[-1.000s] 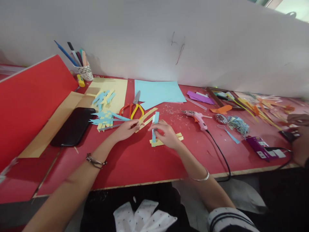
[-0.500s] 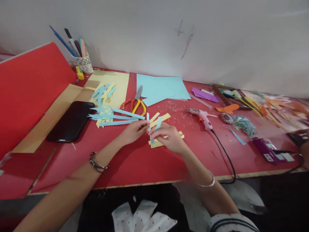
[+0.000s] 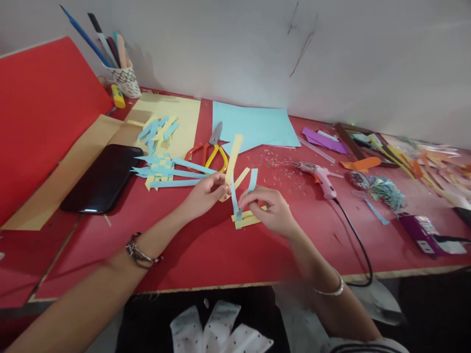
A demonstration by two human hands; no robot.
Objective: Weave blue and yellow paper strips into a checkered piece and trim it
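My left hand (image 3: 208,195) pinches a yellow paper strip (image 3: 234,154) that points up and away from me. Between the fingers of my right hand (image 3: 268,208) is a blue paper strip (image 3: 252,180), standing at a slant. Another blue strip (image 3: 234,196) runs between the two hands. Below them, yellow strips (image 3: 248,220) lie on the table, partly covered by my right hand. To the left lies a woven piece of blue and yellow strips (image 3: 160,171), its long blue ends reaching toward my left hand. How the strips join at my fingertips is hidden.
Scissors (image 3: 211,149) lie behind my hands, by blue sheets (image 3: 257,125). A pink glue gun (image 3: 320,179) with a black cord sits right. A phone (image 3: 103,179) and pen cup (image 3: 127,81) are left. Cut strips (image 3: 158,132) rest on a yellow sheet (image 3: 184,110).
The yellow strip in my left hand has swung from lying sideways to pointing upward. My right hand has drawn slightly lower with its blue strip, and the camera view has shifted.
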